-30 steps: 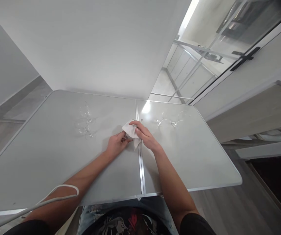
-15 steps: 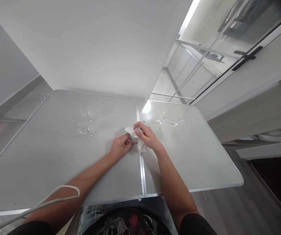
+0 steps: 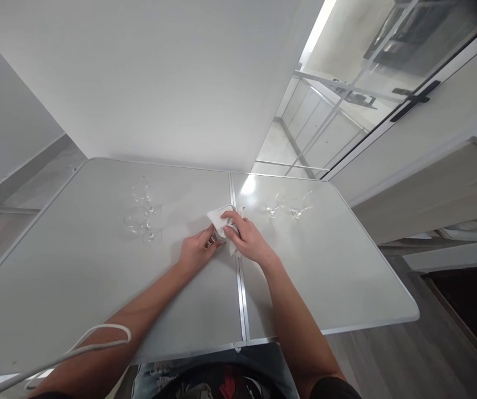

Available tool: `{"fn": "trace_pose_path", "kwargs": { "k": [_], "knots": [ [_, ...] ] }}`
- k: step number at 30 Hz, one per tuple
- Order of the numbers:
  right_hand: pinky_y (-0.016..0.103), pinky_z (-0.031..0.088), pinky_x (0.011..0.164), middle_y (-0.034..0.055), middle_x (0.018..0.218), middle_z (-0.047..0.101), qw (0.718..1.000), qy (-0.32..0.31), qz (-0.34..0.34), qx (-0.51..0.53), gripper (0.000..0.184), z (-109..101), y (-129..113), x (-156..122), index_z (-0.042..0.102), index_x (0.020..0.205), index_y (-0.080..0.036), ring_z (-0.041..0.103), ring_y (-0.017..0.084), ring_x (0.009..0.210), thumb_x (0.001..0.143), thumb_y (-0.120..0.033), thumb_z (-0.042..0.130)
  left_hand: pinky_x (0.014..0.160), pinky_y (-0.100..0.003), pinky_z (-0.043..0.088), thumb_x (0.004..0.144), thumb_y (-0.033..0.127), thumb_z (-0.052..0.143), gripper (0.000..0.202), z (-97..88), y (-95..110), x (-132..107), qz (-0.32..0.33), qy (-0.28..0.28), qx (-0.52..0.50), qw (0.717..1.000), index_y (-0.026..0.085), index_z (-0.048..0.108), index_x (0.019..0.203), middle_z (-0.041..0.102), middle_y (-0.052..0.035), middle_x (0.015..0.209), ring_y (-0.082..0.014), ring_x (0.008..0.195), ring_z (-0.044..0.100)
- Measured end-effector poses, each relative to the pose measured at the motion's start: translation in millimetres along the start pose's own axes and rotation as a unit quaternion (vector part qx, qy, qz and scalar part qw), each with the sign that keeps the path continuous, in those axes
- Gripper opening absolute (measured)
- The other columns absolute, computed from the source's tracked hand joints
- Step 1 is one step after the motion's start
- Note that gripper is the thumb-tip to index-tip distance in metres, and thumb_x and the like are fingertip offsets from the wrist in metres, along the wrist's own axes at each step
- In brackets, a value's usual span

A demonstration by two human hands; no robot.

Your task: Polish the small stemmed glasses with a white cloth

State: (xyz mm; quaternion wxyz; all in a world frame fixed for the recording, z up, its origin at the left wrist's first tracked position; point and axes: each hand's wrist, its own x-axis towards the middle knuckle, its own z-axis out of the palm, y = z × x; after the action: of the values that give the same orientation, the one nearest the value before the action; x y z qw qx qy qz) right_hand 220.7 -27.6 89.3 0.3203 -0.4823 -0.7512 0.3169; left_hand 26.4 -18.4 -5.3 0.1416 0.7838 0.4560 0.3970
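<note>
From my remote seat I read the cloth [image 3: 217, 218] as plain white, the table [image 3: 76, 277] pale grey with a silvery seam [image 3: 241, 305], glasses [image 3: 138, 217] clear, cable [image 3: 92, 348] white, sleeve [image 3: 334, 389] black, floor [image 3: 365, 354] streaked grey-brown, handle [image 3: 416, 101] black

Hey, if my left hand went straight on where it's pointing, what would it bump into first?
Past the glass it holds, your left hand would likely meet the white cloth in your right hand, though the overlap makes depth hard to judge.
</note>
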Motion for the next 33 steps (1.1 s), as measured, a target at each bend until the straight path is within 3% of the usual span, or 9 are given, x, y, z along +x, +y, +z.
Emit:
{"fn": "trace_pose_path", "kwargs": {
  "k": [5,10,15,21,26,28,29,32,33],
  "knots": [
    [0.027,0.038,0.061,-0.0053,0.070,0.050,0.997,-0.023,0.036,0.059,0.026,2.9,4.1,0.5,0.054,0.118,-0.026,0.047,0.015,0.060,0.097,-0.041,0.059,0.056,-0.024,0.041,0.092,0.039,0.067,0.024,-2.0,-7.2,0.8,0.018,-0.018,0.034,0.999,0.020,0.072,0.106,0.073,-0.0016,0.073,-0.0127,0.056,0.062],
    [0.030,0.045,0.070,0.0012,0.093,0.064,0.996,-0.039,0.041,0.070,0.044,1.0,6.5,0.0,0.052,0.137,-0.028,0.059,0.019,0.077,0.096,-0.041,0.062,0.055,-0.025,0.037,0.093,0.036,0.065,0.026,-7.2,-6.6,2.4,0.004,-0.017,0.056,0.998,0.021,0.071,0.113,0.072,-0.0026,0.073,-0.0138,0.058,0.062],
    [0.030,0.046,0.073,0.0005,0.096,0.068,0.995,-0.065,0.017,0.079,0.030,1.4,7.2,1.0,0.063,0.122,-0.028,0.060,0.018,0.079,0.094,-0.040,0.066,0.053,-0.025,0.033,0.092,0.035,0.064,0.017,-13.1,-5.7,5.3,0.019,-0.023,0.070,0.997,0.021,0.068,0.084,0.066,-0.0015,0.064,-0.0136,0.055,0.058],
    [0.034,0.043,0.089,0.0005,0.091,0.070,0.998,-0.011,-0.047,0.040,0.016,5.4,9.3,2.1,0.063,0.114,-0.026,0.062,0.020,0.087,0.100,-0.031,0.058,0.053,-0.024,0.033,0.092,0.042,0.066,0.025,-15.2,6.9,7.8,0.009,-0.031,0.007,0.999,0.020,0.063,0.079,0.068,-0.0016,0.070,-0.0115,0.055,0.056],
    [0.035,0.044,0.092,0.0026,0.098,0.072,0.997,0.003,-0.066,0.032,0.015,8.0,11.9,4.6,0.064,0.110,-0.025,0.064,0.021,0.090,0.099,-0.033,0.058,0.057,-0.024,0.038,0.085,0.042,0.071,0.028,-18.1,13.4,10.8,-0.082,-0.051,-0.121,0.988,0.019,0.060,0.074,0.062,0.0001,0.067,-0.0110,0.057,0.052],
    [0.035,0.045,0.090,0.0028,0.097,0.071,0.997,-0.017,-0.070,0.035,0.016,3.3,12.7,3.8,0.065,0.109,-0.026,0.064,0.021,0.091,0.100,-0.036,0.058,0.054,-0.024,0.037,0.081,0.048,0.075,0.036,-21.3,15.9,13.8,-0.154,-0.115,-0.234,0.953,0.018,0.057,0.071,0.055,0.0021,0.062,-0.0102,0.055,0.047],
    [0.034,0.045,0.087,0.0025,0.095,0.071,0.996,-0.032,-0.075,0.043,0.017,0.0,13.1,2.9,0.065,0.109,-0.025,0.063,0.020,0.089,0.100,-0.038,0.059,0.052,-0.025,0.035,0.080,0.051,0.075,0.040,-23.7,17.2,15.6,-0.192,-0.162,-0.302,0.920,0.018,0.056,0.070,0.050,0.0034,0.060,-0.0092,0.052,0.043],
    [0.031,0.046,0.078,0.0014,0.088,0.066,0.989,-0.077,-0.076,0.097,0.021,-9.0,13.6,-0.3,0.065,0.106,-0.024,0.060,0.018,0.081,0.098,-0.043,0.061,0.047,-0.024,0.029,0.082,0.059,0.073,0.047,-31.7,20.8,20.8,-0.280,-0.311,-0.469,0.778,0.019,0.050,0.070,0.038,0.0060,0.059,-0.0050,0.046,0.027],
    [0.031,0.046,0.077,0.0014,0.088,0.065,0.987,-0.087,-0.069,0.117,0.022,-10.3,13.4,-0.9,0.065,0.106,-0.024,0.059,0.018,0.080,0.098,-0.044,0.061,0.046,-0.024,0.028,0.082,0.059,0.072,0.048,-33.3,21.9,21.8,-0.296,-0.339,-0.494,0.744,0.019,0.048,0.071,0.038,0.0061,0.060,-0.0038,0.045,0.024]
  ]
}}
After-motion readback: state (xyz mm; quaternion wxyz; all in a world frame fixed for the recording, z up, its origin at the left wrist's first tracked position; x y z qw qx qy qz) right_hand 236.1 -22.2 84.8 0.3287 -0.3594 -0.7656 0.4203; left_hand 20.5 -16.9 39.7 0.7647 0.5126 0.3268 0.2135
